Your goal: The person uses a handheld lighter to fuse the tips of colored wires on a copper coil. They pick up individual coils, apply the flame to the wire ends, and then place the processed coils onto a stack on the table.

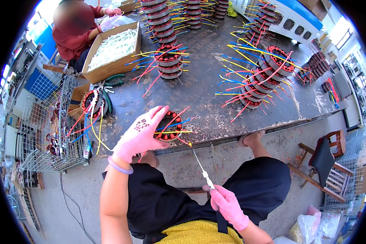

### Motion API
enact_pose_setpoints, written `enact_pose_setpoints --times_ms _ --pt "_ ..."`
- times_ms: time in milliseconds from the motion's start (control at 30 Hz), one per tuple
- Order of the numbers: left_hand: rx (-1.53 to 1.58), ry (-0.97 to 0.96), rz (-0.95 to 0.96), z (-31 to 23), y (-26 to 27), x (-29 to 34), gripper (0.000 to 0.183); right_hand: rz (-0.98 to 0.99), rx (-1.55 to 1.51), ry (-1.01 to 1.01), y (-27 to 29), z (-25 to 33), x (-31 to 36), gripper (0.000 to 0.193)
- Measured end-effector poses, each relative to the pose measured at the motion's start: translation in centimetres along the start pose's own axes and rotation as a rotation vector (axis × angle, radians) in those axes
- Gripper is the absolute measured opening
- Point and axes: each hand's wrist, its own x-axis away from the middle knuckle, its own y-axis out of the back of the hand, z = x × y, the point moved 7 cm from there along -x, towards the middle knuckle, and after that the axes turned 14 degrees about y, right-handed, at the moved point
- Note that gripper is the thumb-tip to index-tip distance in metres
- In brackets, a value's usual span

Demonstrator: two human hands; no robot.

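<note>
My left hand (139, 132), in a pink glove, grips the left side of a motor stator (166, 136) at the table's front edge. Red, blue and yellow leads stick out of its wound ring toward the right. In my right hand (228, 205), also gloved in pink, is a slim tool (206, 175) with a thin metal shaft and a white section above the grip. Its tip meets or nearly meets the end of a red lead; a small yellow spot shows there, too small to make out.
Stacks of stators (268, 77) with loose leads stand across the dark metal table (207, 81). Left lie another stator (89, 101) and green-handled pliers (114, 81), near a carton (138, 44) of white strips. A co-worker (71, 40) sits beyond. Wire baskets (55, 134) flank the table's left; a wooden chair (325, 162) stands right.
</note>
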Motion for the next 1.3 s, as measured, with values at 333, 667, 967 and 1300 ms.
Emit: enact_pose_setpoints --times_ms 333,667,967,1300 --pt "-0.041 0.032 -0.065 -0.7 0.1 -0.5 0.098 0.014 0.028 0.008 0.0 0.1 0.1 0.033" --pt "-0.047 0.032 -0.071 -1.0 0.3 -0.6 0.096 0.008 0.033 0.013 0.1 -0.1 0.1 0.033" --pt "-0.034 0.017 -0.067 -1.0 0.3 -0.5 0.095 0.003 -0.028 0.015 -0.1 -0.2 0.2 0.034" --pt "-0.026 0.037 -0.048 -1.0 0.2 -0.6 0.098 0.025 0.020 0.024 -0.2 -0.5 0.0 0.035"
